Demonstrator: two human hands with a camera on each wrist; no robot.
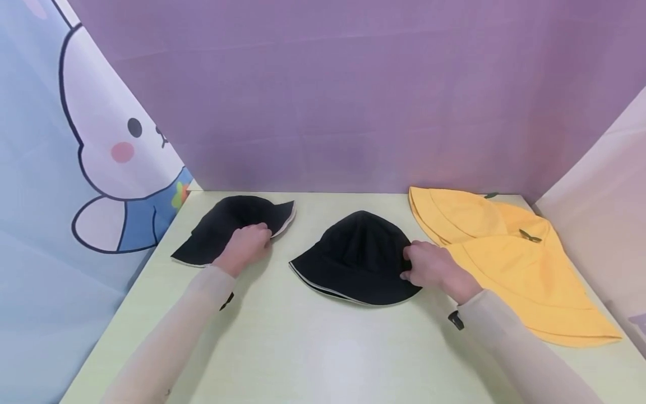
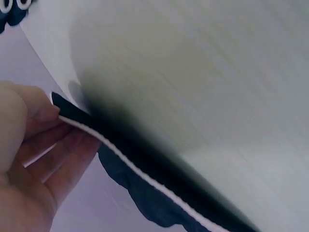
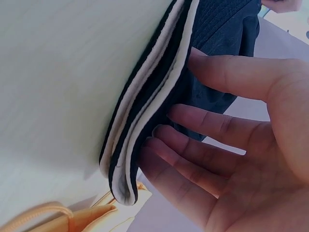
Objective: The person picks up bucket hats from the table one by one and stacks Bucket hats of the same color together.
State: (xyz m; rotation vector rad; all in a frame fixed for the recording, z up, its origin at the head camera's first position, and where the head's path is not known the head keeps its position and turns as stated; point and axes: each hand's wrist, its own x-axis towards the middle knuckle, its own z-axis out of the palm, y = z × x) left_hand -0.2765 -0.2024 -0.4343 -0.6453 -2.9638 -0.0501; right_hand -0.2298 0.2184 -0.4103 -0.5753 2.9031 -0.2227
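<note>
Two black bucket hats with pale brim edging lie on the table. My left hand (image 1: 245,245) pinches the brim of the left black hat (image 1: 224,224) at its near right side. In the left wrist view, the thumb and fingers meet on that brim (image 2: 140,171). My right hand (image 1: 433,265) lies against the right side of the middle black hat (image 1: 360,255). The right wrist view shows its loosely extended fingers (image 3: 183,174) and thumb touching the outside of this hat (image 3: 212,38), whose brim shows layered pale edges.
Two yellow hats with small green leaf-like tabs overlap at the right, a rear one (image 1: 454,210) and a front one (image 1: 535,292). A purple cloth wall (image 1: 323,101) stands behind the table (image 1: 323,359). Cloth panels hang at both sides, the left one (image 1: 40,252) printed with a cartoon figure.
</note>
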